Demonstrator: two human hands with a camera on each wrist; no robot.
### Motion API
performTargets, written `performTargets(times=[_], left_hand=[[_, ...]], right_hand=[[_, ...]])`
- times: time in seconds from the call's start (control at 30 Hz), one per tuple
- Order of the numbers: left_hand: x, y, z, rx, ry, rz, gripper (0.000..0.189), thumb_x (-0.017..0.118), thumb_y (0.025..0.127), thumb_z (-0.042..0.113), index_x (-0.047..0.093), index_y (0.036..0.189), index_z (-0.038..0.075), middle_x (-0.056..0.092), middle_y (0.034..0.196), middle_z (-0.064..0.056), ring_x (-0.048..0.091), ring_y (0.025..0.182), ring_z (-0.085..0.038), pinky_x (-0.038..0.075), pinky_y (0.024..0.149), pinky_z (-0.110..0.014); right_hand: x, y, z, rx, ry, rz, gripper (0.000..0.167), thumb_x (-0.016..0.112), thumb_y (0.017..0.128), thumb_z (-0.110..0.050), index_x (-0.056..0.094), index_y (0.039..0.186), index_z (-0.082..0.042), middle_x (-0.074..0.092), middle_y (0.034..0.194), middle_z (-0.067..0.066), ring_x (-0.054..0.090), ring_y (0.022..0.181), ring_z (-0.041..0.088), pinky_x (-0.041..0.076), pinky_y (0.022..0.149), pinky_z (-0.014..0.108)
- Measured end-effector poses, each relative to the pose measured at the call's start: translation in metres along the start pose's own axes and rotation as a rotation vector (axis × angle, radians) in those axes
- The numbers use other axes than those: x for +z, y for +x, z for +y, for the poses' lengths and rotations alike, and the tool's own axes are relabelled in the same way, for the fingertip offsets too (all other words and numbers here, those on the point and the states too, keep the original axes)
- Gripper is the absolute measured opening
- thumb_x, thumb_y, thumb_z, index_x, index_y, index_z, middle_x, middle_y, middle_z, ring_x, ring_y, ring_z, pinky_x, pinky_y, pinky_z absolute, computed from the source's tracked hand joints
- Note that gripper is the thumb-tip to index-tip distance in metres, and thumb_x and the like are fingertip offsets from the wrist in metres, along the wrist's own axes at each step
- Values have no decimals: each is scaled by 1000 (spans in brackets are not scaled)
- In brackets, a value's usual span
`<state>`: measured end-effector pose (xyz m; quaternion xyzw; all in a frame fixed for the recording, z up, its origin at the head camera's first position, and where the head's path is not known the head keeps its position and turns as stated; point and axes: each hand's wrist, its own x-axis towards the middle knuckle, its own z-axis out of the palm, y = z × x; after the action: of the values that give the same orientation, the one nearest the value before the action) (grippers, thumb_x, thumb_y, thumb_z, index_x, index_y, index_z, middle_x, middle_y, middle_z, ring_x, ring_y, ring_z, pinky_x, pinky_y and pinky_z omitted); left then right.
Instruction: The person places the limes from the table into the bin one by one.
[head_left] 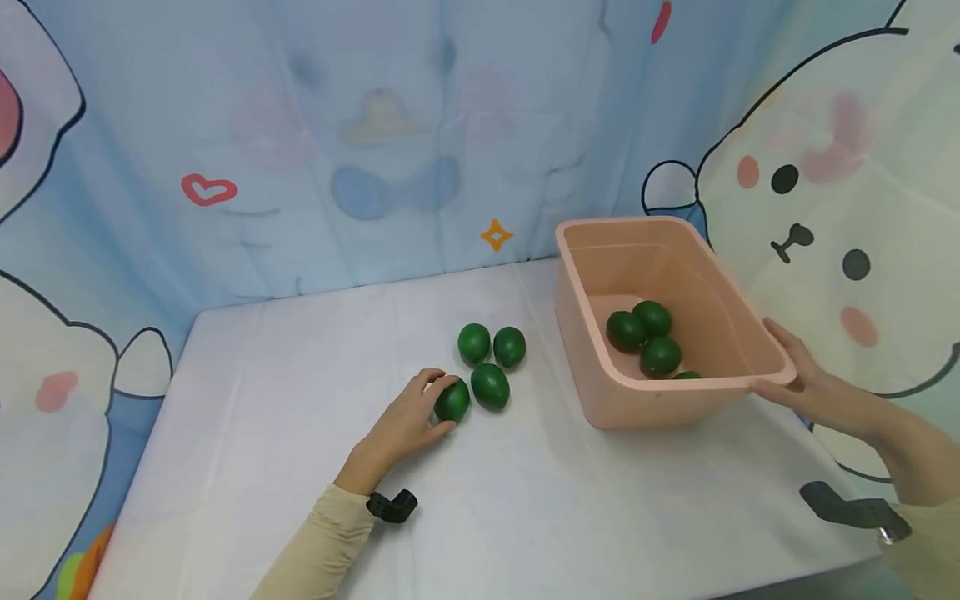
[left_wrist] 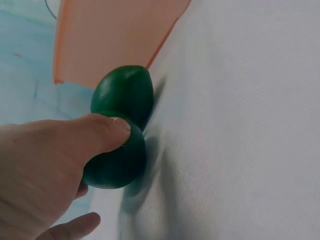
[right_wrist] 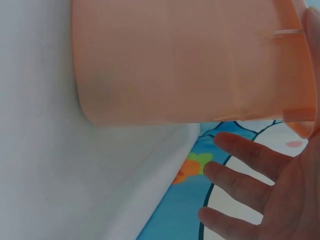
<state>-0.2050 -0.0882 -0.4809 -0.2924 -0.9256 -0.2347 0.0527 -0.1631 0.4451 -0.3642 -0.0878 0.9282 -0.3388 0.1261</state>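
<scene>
My left hand (head_left: 408, 417) holds a green lime (head_left: 452, 402) on the white table, its thumb pressed on the fruit in the left wrist view. Right behind that lime, another lime (left_wrist: 125, 92) shows there. Three limes lie close by in the head view, the nearest being a larger lime (head_left: 491, 387). At the near right corner of a peach plastic bin (head_left: 600, 367), my right hand (head_left: 817, 387) touches the rim. Several limes (head_left: 660, 356) lie inside the bin. Straight, spread fingers (right_wrist: 250, 155) of the right hand show beside the bin wall in the right wrist view.
A white cloth covers the table (head_left: 247, 433). Behind it hangs a blue cartoon curtain (head_left: 300, 233), which also runs along both sides. The bin stands at the table's right, close to the curtain. The table's front edge shows at the lower right.
</scene>
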Motion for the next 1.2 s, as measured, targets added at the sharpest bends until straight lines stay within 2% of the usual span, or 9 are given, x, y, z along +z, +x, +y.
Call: performTargets(times=[0.2, 0.37, 0.53, 0.67, 0.97, 1.2], left_hand=[[-1, 2, 1, 19, -10, -25, 61, 74, 83, 26, 47, 138, 19, 43, 138, -11, 49, 123, -26, 47, 98, -40], [-1, 1, 1, 53, -23, -22, 58, 75, 82, 20, 51, 134, 15, 44, 136, -15, 48, 123, -30, 45, 100, -42], [4, 3, 2, 73, -23, -9, 56, 75, 82, 17, 52, 132, 12, 44, 134, -17, 50, 119, -30, 46, 98, -42], [7, 6, 4, 84, -21, 17, 54, 74, 82, 18, 52, 131, 13, 45, 133, -16, 51, 116, -28, 47, 95, -41], [6, 4, 11, 69, 0, 45, 54, 76, 81, 21, 54, 129, 14, 45, 131, -14, 52, 115, -27, 48, 94, -40], [-7, 7, 18, 86, 24, 104, 54, 76, 80, 22, 53, 130, 16, 45, 132, -11, 51, 118, -25, 48, 96, -37]], right_hand=[[1, 1, -1, -2, -2, 7, 95, 51, 97, -25, -31, 144, -29, -10, 151, 30, 12, 128, 54, 25, 84, 79], [4, 3, 0, 6, 11, -12, 93, 49, 97, -27, -31, 144, -30, -12, 152, 30, 8, 130, 58, 22, 84, 80], [2, 4, 2, 19, 2, -37, 83, 40, 101, -31, -31, 144, -29, -17, 151, 32, 0, 131, 64, 16, 84, 83], [-4, 4, 6, 45, -17, -46, 77, 33, 102, -35, -32, 144, -32, -16, 151, 34, -2, 131, 65, 15, 83, 83], [-10, 0, 8, 12, 0, -47, 84, 41, 101, -30, -32, 142, -36, -15, 152, 30, 7, 130, 60, 21, 84, 81], [-5, 2, 5, -52, 40, -14, 87, 47, 98, -26, -25, 145, -38, -14, 156, 18, 7, 133, 51, 22, 87, 80]])
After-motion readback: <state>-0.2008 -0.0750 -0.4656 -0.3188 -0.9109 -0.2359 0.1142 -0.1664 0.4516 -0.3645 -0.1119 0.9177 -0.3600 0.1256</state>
